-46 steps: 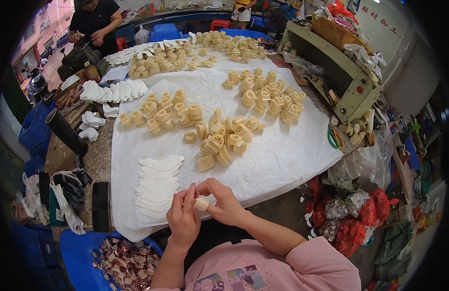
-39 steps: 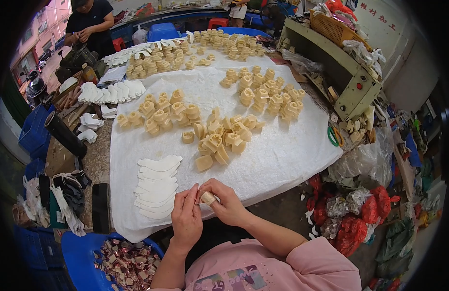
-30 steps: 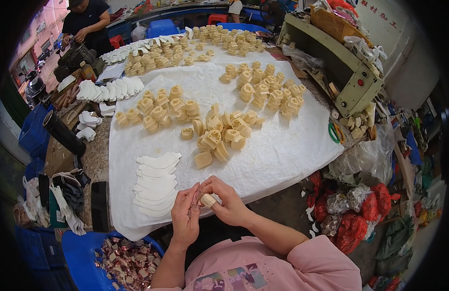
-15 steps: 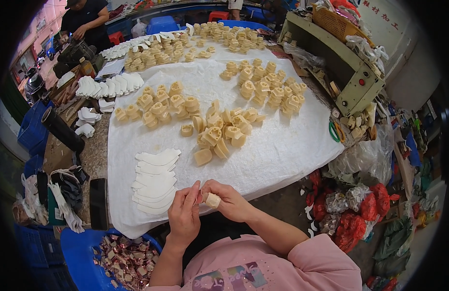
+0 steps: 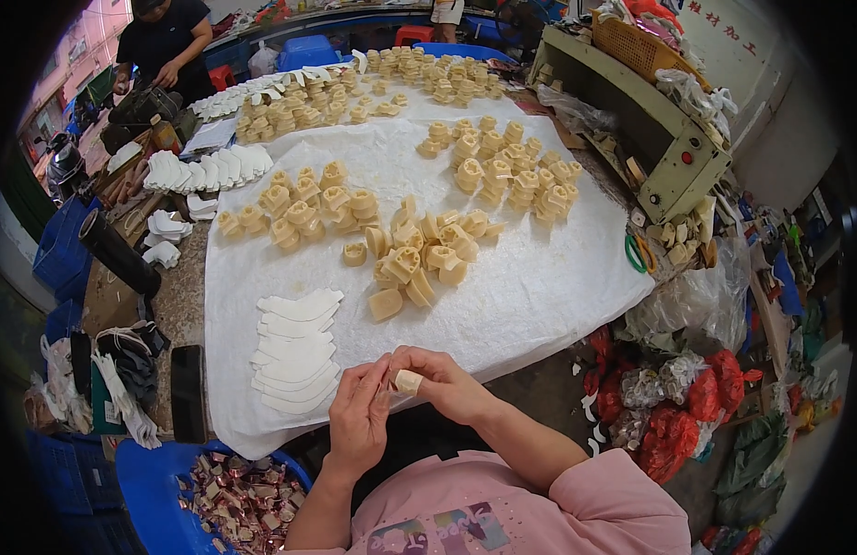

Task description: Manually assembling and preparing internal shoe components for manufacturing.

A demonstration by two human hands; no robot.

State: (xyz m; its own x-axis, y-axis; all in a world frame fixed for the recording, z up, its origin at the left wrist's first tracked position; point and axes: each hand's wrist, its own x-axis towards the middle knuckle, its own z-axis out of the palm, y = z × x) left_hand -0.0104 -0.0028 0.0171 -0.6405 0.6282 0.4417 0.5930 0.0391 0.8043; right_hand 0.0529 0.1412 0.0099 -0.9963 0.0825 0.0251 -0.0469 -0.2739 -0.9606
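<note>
Head: both hands' fingers (image 5: pixel 384 381) (pinched) w/ beige piece (image 5: pixel 409 381)

cloth (image 5: pixel 540 296) on surface (image 5: pixel 174 305) | moulded pieces (image 5: pixel 419 254) mid-cloth | flat cutouts (image 5: pixel 294 351) left of them, near edge | bin (image 5: pixel 151 481) below surface's left corner

A small workshop, busy and cluttered. The long desk (image 5: pixel 183 296) is spread with a white cloth (image 5: pixel 540 287) carrying dozens of cream moulded parts (image 5: pixel 419 254) in heaps, beside a stack of white cut-outs (image 5: pixel 294 351). A green machine (image 5: pixel 651 139) stands at the far right, blue crates (image 5: pixel 63 264) line the left, bags of scrap (image 5: pixel 678 416) pile on the floor, and another worker (image 5: pixel 165 46) bends over the far end.
</note>
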